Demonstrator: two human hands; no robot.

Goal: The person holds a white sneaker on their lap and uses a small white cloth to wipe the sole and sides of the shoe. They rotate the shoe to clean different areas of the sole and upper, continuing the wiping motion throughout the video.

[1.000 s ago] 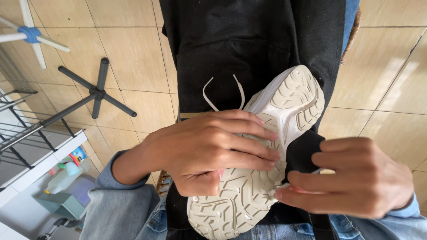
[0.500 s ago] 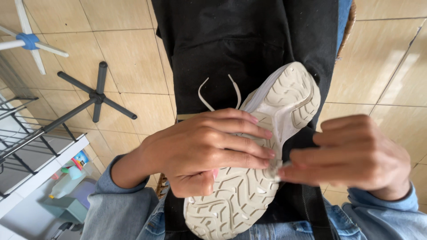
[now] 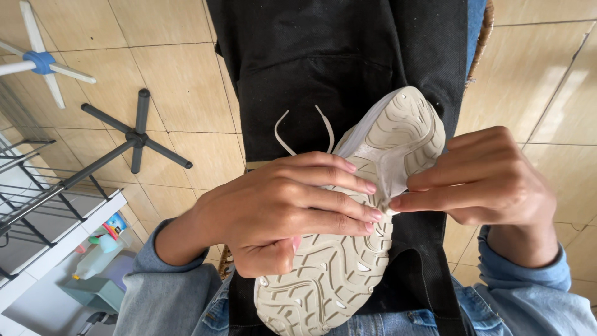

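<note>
A pale beige sneaker (image 3: 348,274) lies sole up over my lap, its ridged tread facing the camera and two white lace ends (image 3: 301,130) sticking out behind it. My left hand (image 3: 280,208) wraps across the middle of the sole, fingers flat on the tread. My right hand (image 3: 491,180) pinches a thin white tissue or cloth (image 3: 388,165) and presses it against the sole near the toe half, fingertips almost meeting the left hand's. A black apron (image 3: 336,68) covers my lap beneath the shoe.
Beige floor tiles (image 3: 180,81) surround me. A black stand base (image 3: 134,137) and a white one with a blue hub (image 3: 40,62) sit at left. A metal rack (image 3: 37,186) stands at lower left above a tub with bottles (image 3: 99,255). A wicker seat edge (image 3: 482,37) shows at right.
My right hand has risen from the lower right to the sole's edge and now presses the white tissue against the tread. The left hand keeps its hold.
</note>
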